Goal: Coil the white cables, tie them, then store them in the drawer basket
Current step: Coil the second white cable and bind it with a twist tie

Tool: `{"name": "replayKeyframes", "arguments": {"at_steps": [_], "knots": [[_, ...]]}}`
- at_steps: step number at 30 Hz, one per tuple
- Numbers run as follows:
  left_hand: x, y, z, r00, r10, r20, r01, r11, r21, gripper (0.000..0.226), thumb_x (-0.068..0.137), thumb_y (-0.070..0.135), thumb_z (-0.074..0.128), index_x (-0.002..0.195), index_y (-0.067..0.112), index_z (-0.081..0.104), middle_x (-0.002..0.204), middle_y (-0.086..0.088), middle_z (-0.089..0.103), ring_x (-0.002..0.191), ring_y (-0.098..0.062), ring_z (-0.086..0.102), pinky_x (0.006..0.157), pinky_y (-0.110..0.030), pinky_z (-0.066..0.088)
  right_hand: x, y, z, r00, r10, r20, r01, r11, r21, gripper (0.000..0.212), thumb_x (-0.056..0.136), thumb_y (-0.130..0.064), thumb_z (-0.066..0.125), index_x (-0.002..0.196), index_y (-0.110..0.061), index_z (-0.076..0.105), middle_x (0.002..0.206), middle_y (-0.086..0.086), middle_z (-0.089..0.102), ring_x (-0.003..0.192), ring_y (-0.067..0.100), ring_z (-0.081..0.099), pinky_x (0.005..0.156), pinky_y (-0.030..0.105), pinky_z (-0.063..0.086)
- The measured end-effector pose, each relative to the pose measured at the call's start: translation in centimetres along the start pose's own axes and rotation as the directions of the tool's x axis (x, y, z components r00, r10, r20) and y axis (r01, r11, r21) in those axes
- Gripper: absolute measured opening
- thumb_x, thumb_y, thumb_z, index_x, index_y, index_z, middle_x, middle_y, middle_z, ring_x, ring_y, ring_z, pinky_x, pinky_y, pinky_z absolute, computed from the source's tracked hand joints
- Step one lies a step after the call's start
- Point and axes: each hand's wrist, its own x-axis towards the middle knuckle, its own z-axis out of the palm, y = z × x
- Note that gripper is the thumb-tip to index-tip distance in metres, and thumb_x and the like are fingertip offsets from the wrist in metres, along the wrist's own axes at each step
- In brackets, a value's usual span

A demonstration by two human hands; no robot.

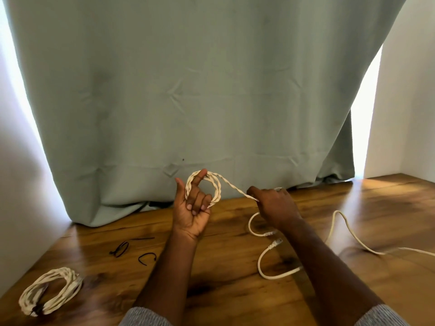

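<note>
Here the left hand [191,208] holds a small cable coil [204,189] looped round its fingers; the right hand [274,204] has a closed grip pinching the cable's loose strand [235,188] above the worktop [223,278].

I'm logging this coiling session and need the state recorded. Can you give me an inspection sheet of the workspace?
Surface: wooden floor, glossy.
Job's things: finished coil, bound, lower left; small coil in progress; no drawer basket seen.
Clutter: black ties lying loose.
Grippers: left hand holds the small coil looped over its fingers; right hand pinches the twisted strand feeding it.
Cables: loose white cable trails right; plug ends lie under the right forearm.
Surroundings: grey-green curtain, white walls either side.
</note>
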Motion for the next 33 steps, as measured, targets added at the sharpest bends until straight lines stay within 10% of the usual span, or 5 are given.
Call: {"name": "replayKeyframes", "arguments": {"at_steps": [12,18,26,30,33], "knots": [[1.0,2.4,0.1,0.977,0.11,-0.183,-0.121,0.991,-0.054,0.059,0.094,0.035,0.048,0.13,-0.011,0.047,0.044,0.007,0.036,0.035,-0.007,0.035,0.053,-0.018,0.046,0.4,-3.1,-1.5,0.945,-0.305,-0.116,0.31,0.951,0.022,0.046,0.103,-0.057,0.021,0.115,-0.037,0.06,0.086,-0.008,0.07,0.082,0.016,0.066,0.087,0.044,0.044],[2.1,1.6,-0.9,0.934,0.111,-0.34,-0.098,0.994,0.057,0.027,0.097,0.034,0.053,0.09,0.008,0.055,0.054,0.004,0.054,0.049,-0.008,0.054,0.062,-0.024,0.055,0.5,-4.4,-2.3,0.883,-0.427,-0.195,0.438,0.899,0.014,0.041,0.1,-0.055,0.035,0.095,-0.032,0.069,0.072,-0.004,0.069,0.07,0.016,0.064,0.074,0.034,0.037],[0.6,-1.0,1.1,0.93,0.238,-0.28,0.06,0.653,0.755,0.021,0.103,0.021,0.049,0.092,0.007,0.059,0.064,-0.008,0.066,0.054,-0.015,0.066,0.056,-0.027,0.054,0.4,-5.0,-3.3,0.828,-0.48,-0.29,0.511,0.859,0.038,0.028,0.093,-0.05,0.052,0.092,-0.031,0.071,0.067,-0.008,0.067,0.059,0.014,0.062,0.066,0.027,0.035],[-0.6,-2.0,1.5,0.987,0.05,-0.151,0.129,0.3,0.945,0.033,0.102,0.034,0.05,0.089,0.008,0.066,0.06,-0.004,0.061,0.049,-0.012,0.057,0.043,-0.023,0.042,0.3,-4.3,-3.9,0.833,-0.4,-0.383,0.468,0.878,0.1,0.037,0.093,-0.058,0.051,0.091,-0.027,0.072,0.069,-0.007,0.069,0.053,0.012,0.061,0.054,0.027,0.048],[-0.9,-2.2,0.5,0.952,-0.281,-0.122,0.261,0.53,0.807,0.053,0.101,0.049,0.042,0.071,0.011,0.064,0.041,-0.002,0.036,0.031,-0.012,0.03,0.043,-0.028,0.027,0.1,-2.5,-3.9,0.876,-0.216,-0.43,0.316,0.932,0.176,0.05,0.088,-0.068,0.05,0.083,-0.023,0.071,0.067,-0.005,0.069,0.052,0.015,0.061,0.048,0.03,0.051]]}}
